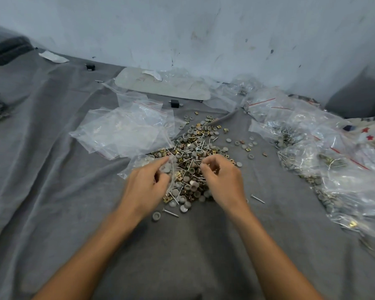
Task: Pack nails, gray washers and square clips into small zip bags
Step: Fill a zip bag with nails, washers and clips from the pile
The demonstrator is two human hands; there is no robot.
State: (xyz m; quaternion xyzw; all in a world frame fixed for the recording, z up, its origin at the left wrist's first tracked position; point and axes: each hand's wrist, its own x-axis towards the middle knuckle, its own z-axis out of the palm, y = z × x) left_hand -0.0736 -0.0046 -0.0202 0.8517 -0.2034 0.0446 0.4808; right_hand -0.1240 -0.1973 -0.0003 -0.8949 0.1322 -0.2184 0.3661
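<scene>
A mixed pile (193,152) of nails, gray washers and brass square clips lies on the gray cloth (52,169). My left hand (147,187) grips a small clear zip bag (143,163) at the pile's left edge; the bag holds a few gray washers. My right hand (223,180) hovers over the pile's right side with fingers curled, pinching small parts I cannot make out. A loose nail (258,199) lies to the right of that hand, and another nail (170,212) sits near a washer (156,215) below the pile.
Empty zip bags (126,128) are heaped at the left of the pile. Filled bags (307,148) spread along the right side. A flat pale board (160,83) lies by the wall, with a small black block (174,103) before it.
</scene>
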